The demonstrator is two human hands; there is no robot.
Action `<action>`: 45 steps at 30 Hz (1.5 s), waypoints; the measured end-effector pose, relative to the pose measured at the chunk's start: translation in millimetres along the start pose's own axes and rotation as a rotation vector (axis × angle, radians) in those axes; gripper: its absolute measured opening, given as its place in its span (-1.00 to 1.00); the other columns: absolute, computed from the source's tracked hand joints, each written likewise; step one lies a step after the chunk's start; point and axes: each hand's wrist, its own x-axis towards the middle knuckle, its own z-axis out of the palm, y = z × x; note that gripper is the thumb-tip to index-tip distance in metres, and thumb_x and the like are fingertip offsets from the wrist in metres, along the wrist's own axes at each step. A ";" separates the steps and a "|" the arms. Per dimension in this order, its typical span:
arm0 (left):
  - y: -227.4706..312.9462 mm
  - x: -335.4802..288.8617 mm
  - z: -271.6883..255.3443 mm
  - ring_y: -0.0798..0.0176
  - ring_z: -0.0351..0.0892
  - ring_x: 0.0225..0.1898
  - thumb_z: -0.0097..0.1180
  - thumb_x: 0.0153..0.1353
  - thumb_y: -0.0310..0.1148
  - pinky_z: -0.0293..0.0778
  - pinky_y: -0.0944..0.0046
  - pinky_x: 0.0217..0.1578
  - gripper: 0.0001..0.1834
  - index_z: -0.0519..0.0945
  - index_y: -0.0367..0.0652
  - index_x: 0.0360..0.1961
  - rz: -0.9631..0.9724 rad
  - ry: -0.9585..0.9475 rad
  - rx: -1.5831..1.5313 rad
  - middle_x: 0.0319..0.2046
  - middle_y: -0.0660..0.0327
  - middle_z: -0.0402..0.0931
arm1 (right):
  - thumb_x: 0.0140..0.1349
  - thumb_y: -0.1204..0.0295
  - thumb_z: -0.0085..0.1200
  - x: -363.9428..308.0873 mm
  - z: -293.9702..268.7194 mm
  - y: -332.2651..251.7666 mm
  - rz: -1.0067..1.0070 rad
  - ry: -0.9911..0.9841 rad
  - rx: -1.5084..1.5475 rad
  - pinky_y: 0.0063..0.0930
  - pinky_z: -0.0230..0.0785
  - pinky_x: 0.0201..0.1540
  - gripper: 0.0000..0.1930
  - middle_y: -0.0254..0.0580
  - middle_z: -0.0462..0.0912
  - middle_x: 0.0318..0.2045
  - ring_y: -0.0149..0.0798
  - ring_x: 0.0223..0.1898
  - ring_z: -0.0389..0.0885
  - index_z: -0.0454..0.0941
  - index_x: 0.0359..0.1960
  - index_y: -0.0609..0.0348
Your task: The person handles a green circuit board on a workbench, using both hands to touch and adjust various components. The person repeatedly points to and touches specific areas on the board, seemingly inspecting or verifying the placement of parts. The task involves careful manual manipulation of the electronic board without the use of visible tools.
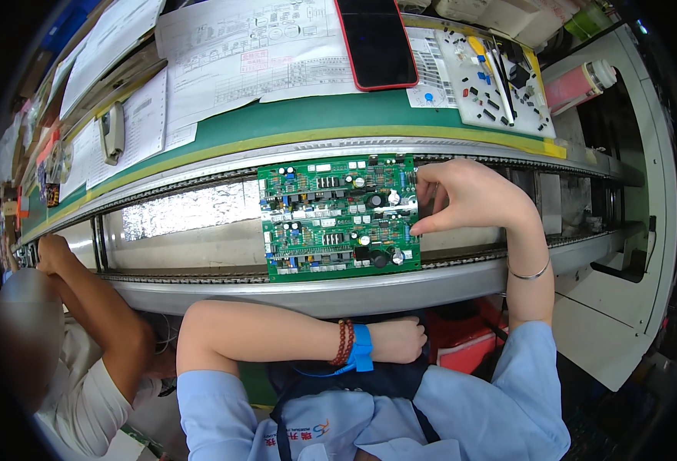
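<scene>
A green circuit board [344, 230] crowded with capacitors, connectors and other parts lies across the two chain rails of a conveyor. At the board's right edge is my right hand [469, 198], thumb and fingers apart; the thumb tip reaches the lower half of that edge and the fingertips are near the upper half. Nothing shows between them. My left hand [398, 340] is closed in a loose fist in front of my body, apart from the board, with no held thing visible. Its wrist wears a blue strap [361, 348] and a beaded bracelet [342, 343].
Behind the conveyor, a green bench [300, 117] bears paper drawings [231, 65], a red-edged phone [377, 42] and a white foam pad [473, 114] with loose components and tweezers. A pink bottle [573, 88] lies right. At left, a co-worker's hand [51, 252] is by the rail.
</scene>
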 end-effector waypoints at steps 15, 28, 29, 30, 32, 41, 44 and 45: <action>2.8 -1.5 2.1 0.25 0.45 -0.32 0.00 0.00 -0.36 0.32 0.30 -0.23 -0.89 0.53 -0.14 -0.52 -0.132 -0.007 0.028 -0.49 0.26 0.45 | 0.03 0.07 0.22 -1.2 -7.8 4.3 0.038 -0.040 0.123 -0.44 0.45 -0.41 -0.56 -0.08 0.60 -0.58 -0.22 -0.44 0.64 0.51 -0.53 0.30; 5.8 -6.5 0.6 0.14 0.46 -0.19 0.00 0.03 -0.35 0.33 0.15 -0.03 -0.82 0.56 -0.17 -0.38 -0.277 -0.274 0.143 -0.31 0.15 0.51 | 0.35 0.13 -0.24 0.3 -9.1 1.4 0.138 0.002 0.280 -0.47 0.44 -0.39 -0.48 -0.08 0.61 -0.55 -0.28 -0.50 0.60 0.54 -0.46 0.42; 5.9 -7.0 0.9 0.14 0.46 -0.19 0.00 0.03 -0.35 0.33 0.15 -0.03 -0.82 0.56 -0.17 -0.38 -0.279 -0.270 0.136 -0.31 0.15 0.51 | 0.36 0.15 -0.25 0.0 -9.1 0.5 0.174 0.003 0.307 -0.49 0.44 -0.39 -0.48 -0.08 0.62 -0.53 -0.28 -0.49 0.61 0.53 -0.46 0.44; 5.6 -6.7 0.9 0.14 0.46 -0.19 0.00 0.03 -0.35 0.33 0.15 -0.03 -0.82 0.56 -0.17 -0.38 -0.285 -0.264 0.129 -0.31 0.15 0.51 | 0.35 0.12 -0.24 0.9 -6.9 0.7 0.167 0.023 0.326 -0.47 0.44 -0.40 -0.45 -0.08 0.61 -0.56 -0.28 -0.52 0.60 0.54 -0.49 0.44; 5.3 -6.9 1.9 0.14 0.46 -0.19 -0.01 0.03 -0.35 0.33 0.15 -0.03 -0.82 0.56 -0.17 -0.38 -0.281 -0.258 0.126 -0.31 0.15 0.51 | 0.34 0.05 -0.23 0.4 -2.7 2.8 0.164 0.088 0.361 -0.45 0.44 -0.43 -0.40 -0.08 0.60 -0.62 -0.28 -0.57 0.59 0.55 -0.55 0.42; 3.2 -0.4 4.9 0.13 0.45 -0.18 -0.01 0.03 -0.35 0.32 0.14 -0.03 -0.82 0.56 -0.17 -0.37 -0.264 -0.243 0.119 -0.31 0.14 0.51 | 0.29 0.13 -0.10 8.1 -3.6 3.1 0.137 0.042 0.185 -0.49 0.39 -0.48 -0.50 -0.14 0.57 -0.68 -0.35 -0.62 0.56 0.55 -0.58 0.38; 3.0 0.4 5.0 0.13 0.45 -0.18 -0.01 0.03 -0.35 0.32 0.13 -0.03 -0.82 0.56 -0.17 -0.37 -0.263 -0.243 0.116 -0.31 0.14 0.51 | 0.28 0.12 -0.10 6.9 -2.9 6.8 0.102 0.061 0.216 -0.49 0.38 -0.49 -0.49 -0.15 0.57 -0.69 -0.36 -0.63 0.55 0.55 -0.58 0.38; 3.7 0.7 5.1 0.13 0.45 -0.18 -0.01 0.03 -0.35 0.32 0.13 -0.03 -0.82 0.56 -0.17 -0.37 -0.265 -0.243 0.114 -0.31 0.14 0.51 | 0.28 0.13 -0.10 6.2 -3.4 7.0 0.103 0.055 0.208 -0.48 0.38 -0.49 -0.50 -0.14 0.57 -0.68 -0.35 -0.63 0.55 0.55 -0.58 0.38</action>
